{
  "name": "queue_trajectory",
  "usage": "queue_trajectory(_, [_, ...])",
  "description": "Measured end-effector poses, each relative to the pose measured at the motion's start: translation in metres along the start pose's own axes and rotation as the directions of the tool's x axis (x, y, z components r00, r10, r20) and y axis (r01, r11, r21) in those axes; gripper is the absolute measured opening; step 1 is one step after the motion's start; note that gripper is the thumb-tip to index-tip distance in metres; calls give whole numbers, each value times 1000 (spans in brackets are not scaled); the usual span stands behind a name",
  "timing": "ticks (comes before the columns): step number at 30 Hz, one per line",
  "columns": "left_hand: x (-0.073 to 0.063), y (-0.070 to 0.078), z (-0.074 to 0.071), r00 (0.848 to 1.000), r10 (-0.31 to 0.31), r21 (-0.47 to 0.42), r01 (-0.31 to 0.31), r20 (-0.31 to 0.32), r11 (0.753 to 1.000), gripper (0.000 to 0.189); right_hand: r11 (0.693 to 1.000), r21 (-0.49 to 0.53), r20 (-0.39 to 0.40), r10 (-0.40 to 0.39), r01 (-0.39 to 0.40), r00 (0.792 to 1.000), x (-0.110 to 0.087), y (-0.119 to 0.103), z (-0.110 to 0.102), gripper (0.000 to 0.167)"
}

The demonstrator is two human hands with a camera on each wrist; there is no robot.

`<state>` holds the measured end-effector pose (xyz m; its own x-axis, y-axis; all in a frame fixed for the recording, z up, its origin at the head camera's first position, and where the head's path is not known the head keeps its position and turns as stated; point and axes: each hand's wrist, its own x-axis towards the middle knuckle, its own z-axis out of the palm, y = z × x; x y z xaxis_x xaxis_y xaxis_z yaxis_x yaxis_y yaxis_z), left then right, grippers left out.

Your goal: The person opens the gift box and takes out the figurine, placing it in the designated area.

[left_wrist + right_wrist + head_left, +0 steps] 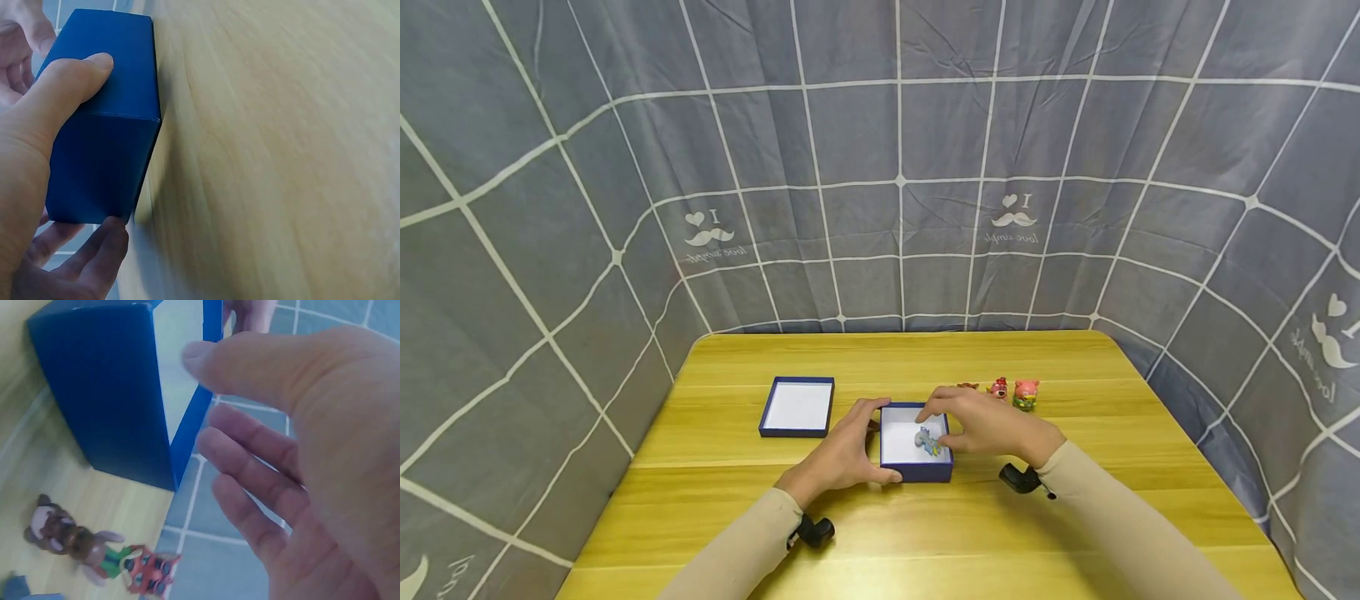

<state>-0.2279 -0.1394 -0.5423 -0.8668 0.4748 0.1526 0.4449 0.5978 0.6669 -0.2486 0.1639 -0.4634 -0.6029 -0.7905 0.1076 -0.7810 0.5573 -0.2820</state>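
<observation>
A blue box (916, 472) with a white inside stands on the table. My left hand (847, 450) grips its left side, thumb on the near wall (103, 69) and fingers round the far corner. Inside the box lies a small grey-blue figurine (927, 441) with some yellow on it. Above the box's right part hovers my right hand (981, 422), thumb and fingers spread apart near the figurine. In the right wrist view nothing shows between those fingers (240, 456); the figurine is hidden there.
Left of the box lies a shallow blue lid (800, 407), white side up. Behind my right hand are a pink figurine (1026, 394), a red one (997, 388) and a partly hidden brown one (967, 386). A grey checked curtain (865, 217) surrounds the wooden table (730, 358).
</observation>
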Motion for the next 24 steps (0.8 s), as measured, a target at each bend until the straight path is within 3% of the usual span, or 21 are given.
queue_trajectory(6, [0, 1, -1, 1000, 12, 22, -11, -12, 1000, 125, 1000, -19, 147, -10, 13, 989, 15, -11, -1, 38])
queue_trajectory(13, [-1, 2, -1, 1000, 10, 20, -9, -12, 1000, 124, 995, -96, 262, -2, 28, 965, 32, -15, 5, 44])
queue_trajectory(18, [-2, 2, -1, 1000, 12, 14, -11, -10, 1000, 123, 989, -144, 295, 9, 35, 955, 41, -15, 10, 43])
queue_trajectory(24, [-3, 3, -1, 1000, 14, 9, -14, -12, 1000, 123, 964, -241, 290, -39, 113, 956, 50, -12, 19, 35])
